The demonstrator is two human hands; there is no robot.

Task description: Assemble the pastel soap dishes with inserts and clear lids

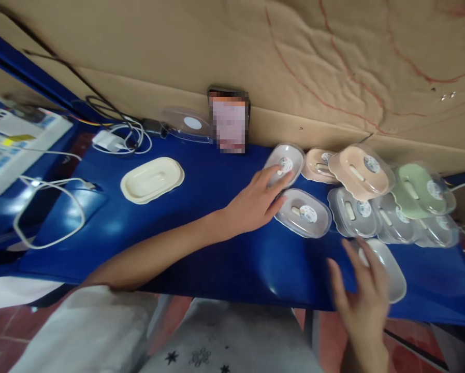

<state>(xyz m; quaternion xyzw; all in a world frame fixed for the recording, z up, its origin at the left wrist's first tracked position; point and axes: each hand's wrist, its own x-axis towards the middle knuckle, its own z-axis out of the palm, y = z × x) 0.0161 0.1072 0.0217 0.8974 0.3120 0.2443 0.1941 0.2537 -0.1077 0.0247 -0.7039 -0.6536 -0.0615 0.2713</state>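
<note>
Blurred at lower right: right hand (362, 298), fingers spread wide, holding nothing, hovering over a pale lidless tray (390, 272) near the front edge of the blue table (217, 248); contact with the tray impossible to tell. Partly hidden behind the fingers: that tray's near rim. Pixelated and unreadable: small upright screen (228, 122) against the cardboard wall (256, 46). Cut off at the left edge: white device with coloured labels (11, 142), cables (49, 207) trailing from it.

Stretched across the table: left hand (261, 199), fingers open and flat, tips resting on a clear-lidded grey soap box (285, 165), thumb side just beside a second grey soap box (304, 212). Round sticker on each lid; a small pale piece visible inside through the lid, otherwise contents hard to make out.

Clustered to the right, touching and overlapping: peach soap boxes (359, 171), a green soap box (422, 189), more grey soap boxes (391, 220). Well apart at left: a cream soap dish (151, 179), open, nothing inside. Behind it, by the charger (106, 140): a loose clear lid (188, 124) with a round sticker.
</note>
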